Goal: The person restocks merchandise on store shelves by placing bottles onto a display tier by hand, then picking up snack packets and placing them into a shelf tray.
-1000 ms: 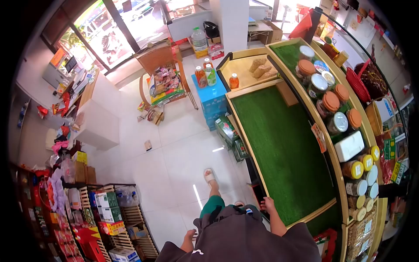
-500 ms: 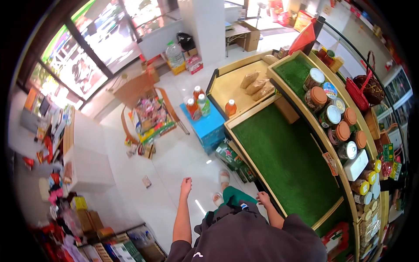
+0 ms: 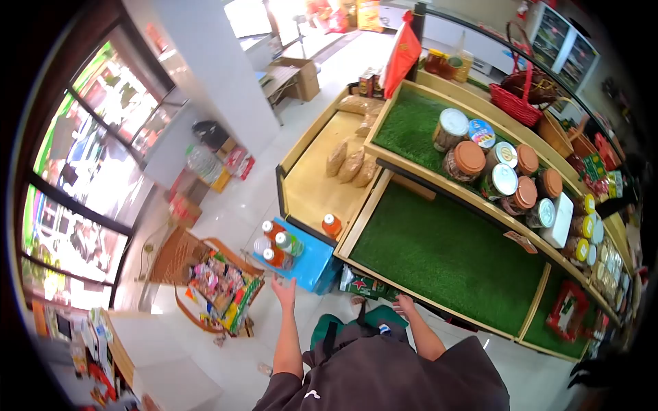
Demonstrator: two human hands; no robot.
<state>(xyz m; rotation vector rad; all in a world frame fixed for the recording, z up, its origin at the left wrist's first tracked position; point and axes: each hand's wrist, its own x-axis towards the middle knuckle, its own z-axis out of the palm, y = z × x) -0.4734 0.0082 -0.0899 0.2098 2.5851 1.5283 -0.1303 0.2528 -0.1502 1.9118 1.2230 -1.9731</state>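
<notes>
My left hand (image 3: 283,293) is empty, its fingers spread, just in front of a blue box (image 3: 312,268). On the box stand several bottles with white caps, among them an orange-red bottle (image 3: 277,258) and a green-labelled bottle (image 3: 288,244). Another orange-red bottle (image 3: 332,225) stands upright on the wooden display tray (image 3: 308,164) behind. Holding nothing, my right hand (image 3: 406,307) has its fingers stretched out beside the front edge of the green-lined shelf (image 3: 439,253). A green carton (image 3: 362,283) is partly hidden under that shelf.
To the left, a wooden armchair (image 3: 179,257) is piled with snack packets (image 3: 229,284). Bags of brown grain (image 3: 351,166) lie on the tray. Lidded jars (image 3: 465,161) line the upper shelf at right, with a red basket (image 3: 517,103) behind. A white pillar (image 3: 212,68) rises at the back left.
The view has turned, and the blue box and chair now appear closer. My left hand has gone from loosely curled to spread near the box. My right hand remains by the shelf.
</notes>
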